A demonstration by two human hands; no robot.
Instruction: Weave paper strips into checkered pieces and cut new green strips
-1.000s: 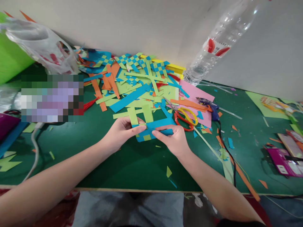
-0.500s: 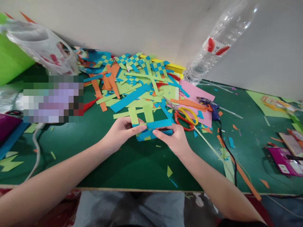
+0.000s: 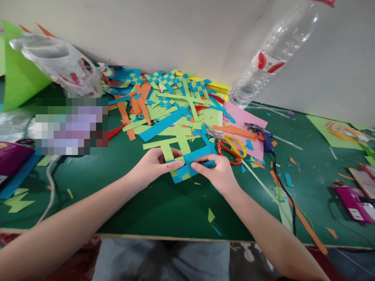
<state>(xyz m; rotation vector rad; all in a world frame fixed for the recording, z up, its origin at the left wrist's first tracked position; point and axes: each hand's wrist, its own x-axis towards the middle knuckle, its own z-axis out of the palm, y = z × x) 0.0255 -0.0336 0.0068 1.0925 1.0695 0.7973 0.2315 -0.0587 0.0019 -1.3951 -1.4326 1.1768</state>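
Observation:
Blue and light green paper strips are woven together and held between my two hands, above the front part of the table. My left hand pinches the weave at its left side, thumb on top. At the right, my right hand grips the blue strips between thumb and fingers. Two green strip ends stick out away from me, while blue ends point right. Just beyond my right hand lie scissors with red and yellow handles. My fingers hide part of the weave.
Behind my hands is a heap of paper strips and checkered woven pieces. A clear plastic bottle and a glue gun with a cord stand or lie right. At left are a plastic-bagged cup and a white cable.
The woven strips have tilted slightly, their left lower corner coming towards me. Both hands keep their hold. The whole view has shifted a little.

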